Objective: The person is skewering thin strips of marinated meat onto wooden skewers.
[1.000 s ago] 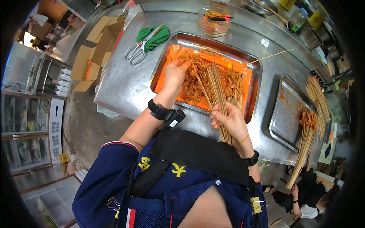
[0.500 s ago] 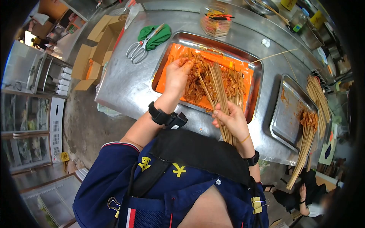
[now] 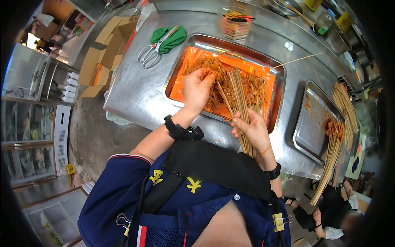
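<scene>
My left hand [image 3: 198, 88] is over the metal tray [image 3: 280, 94], its thumb and fingers pinched on a piece of red-sauced food, mostly hidden by the fingertips. Around it lies a pile of thin, sauce-coated food strips [image 3: 204, 63] on an orange plastic sheet [image 3: 177, 91] inside the tray. My right hand [image 3: 253, 128] is closed round a bundle of bamboo skewers [image 3: 238, 88]. Their upper ends lean over the food and their lower ends point towards my body. Beside the bundle, several loaded skewers [image 3: 260, 106] rest in the tray.
Scissors [image 3: 153, 52] lie against a green cloth [image 3: 175, 41] at the back left. A clear container [image 3: 234, 26] stands behind the tray. To the right, a smaller tray [image 3: 306, 127] bears filled skewers [image 3: 329, 164], with bare skewers [image 3: 345, 109] alongside. Another person [image 3: 329, 210] is at lower right.
My left hand has moved slightly right and down across the food, its fingers now closer to the skewer bundle. The right hand stays nearly still. The person at lower right has shifted.
</scene>
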{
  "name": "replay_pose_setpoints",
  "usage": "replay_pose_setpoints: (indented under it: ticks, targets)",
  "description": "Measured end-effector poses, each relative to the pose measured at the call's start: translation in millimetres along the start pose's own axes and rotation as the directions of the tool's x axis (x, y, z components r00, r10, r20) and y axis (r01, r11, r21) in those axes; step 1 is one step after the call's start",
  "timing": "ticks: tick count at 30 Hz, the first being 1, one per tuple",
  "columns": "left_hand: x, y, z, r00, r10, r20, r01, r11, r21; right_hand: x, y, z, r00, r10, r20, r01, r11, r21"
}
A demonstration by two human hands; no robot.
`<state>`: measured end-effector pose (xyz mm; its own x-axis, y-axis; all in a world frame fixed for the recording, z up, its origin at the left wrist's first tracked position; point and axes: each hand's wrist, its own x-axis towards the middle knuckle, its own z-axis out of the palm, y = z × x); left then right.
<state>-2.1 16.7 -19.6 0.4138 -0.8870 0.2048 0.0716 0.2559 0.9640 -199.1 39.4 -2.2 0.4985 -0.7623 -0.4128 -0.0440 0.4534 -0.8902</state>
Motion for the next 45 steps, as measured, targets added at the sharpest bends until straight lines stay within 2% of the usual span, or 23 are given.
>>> replay_pose_setpoints:
  ticks: [3,6,9,12,13,15,18,21,26,30,33,36,39,42,45]
  targets:
    - [-1.4,8.2,3.5,0.998,-0.060,0.018,0.061,0.997,-0.040,0.1,-0.1,0.4,1.000,-0.010,-0.002,0.010,1.000,-0.006]
    - [-20.9,-11.7,8.8,0.973,-0.164,0.161,0.148,0.983,0.105,3.6,0.2,1.8,0.999,-0.029,-0.035,0.028,0.999,-0.034]
    - [-10.2,-6.9,7.4,0.993,-0.108,0.054,0.106,0.994,0.035,2.0,-2.4,2.3,1.000,0.011,-0.029,-0.010,0.999,0.031]
    - [3.3,-5.5,5.8,0.990,-0.136,0.029,0.137,0.988,-0.075,1.1,-3.3,2.0,1.000,0.008,-0.003,-0.008,1.000,0.015]
    - [5.4,-7.1,5.6,0.996,-0.084,0.031,0.086,0.995,-0.047,-0.2,-2.7,0.9,1.000,0.008,-0.002,-0.008,1.000,0.006]
    - [6.9,-8.5,2.5,0.989,-0.146,0.013,0.146,0.989,0.012,1.7,-2.9,1.1,1.000,-0.002,0.011,0.002,1.000,-0.008]
    - [9.8,-18.7,-2.5,0.994,-0.106,0.023,0.102,0.988,0.113,2.6,-0.7,-0.8,1.000,0.002,0.011,-0.002,1.000,-0.003]
    - [10.1,-10.5,1.5,0.997,-0.069,0.028,0.067,0.996,0.066,3.1,-1.9,0.3,1.000,0.007,0.015,-0.007,1.000,-0.001]
    - [17.4,-14.8,-4.5,0.977,-0.205,0.058,0.207,0.978,-0.039,3.5,0.0,-1.7,1.000,-0.003,0.030,0.003,1.000,0.006]
    - [23.8,3.3,-7.7,0.922,-0.370,0.111,0.386,0.897,-0.216,3.6,-0.9,-1.3,0.999,0.007,0.033,-0.008,1.000,0.022]
    - [33.8,1.4,-16.8,0.827,-0.531,0.183,0.561,0.798,-0.220,2.9,-1.6,-2.7,0.998,-0.008,0.062,0.005,0.999,0.046]
    - [36.3,-0.5,-23.2,0.753,-0.608,0.252,0.658,0.709,-0.255,2.0,-2.5,-3.6,0.996,-0.013,0.092,0.007,0.998,0.070]
    - [35.1,-2.9,-24.9,0.706,-0.622,0.338,0.708,0.641,-0.298,1.9,-2.7,-4.9,0.994,-0.010,0.110,0.000,0.996,0.089]
    - [28.5,0.4,-19.4,0.689,-0.624,0.368,0.719,0.650,-0.245,1.8,-3.6,-4.9,0.995,0.006,0.100,-0.016,0.995,0.100]
    - [16.7,2.3,-10.0,0.619,-0.669,0.411,0.763,0.637,-0.110,2.2,-2.4,-5.9,0.996,-0.004,0.091,-0.006,0.994,0.106]
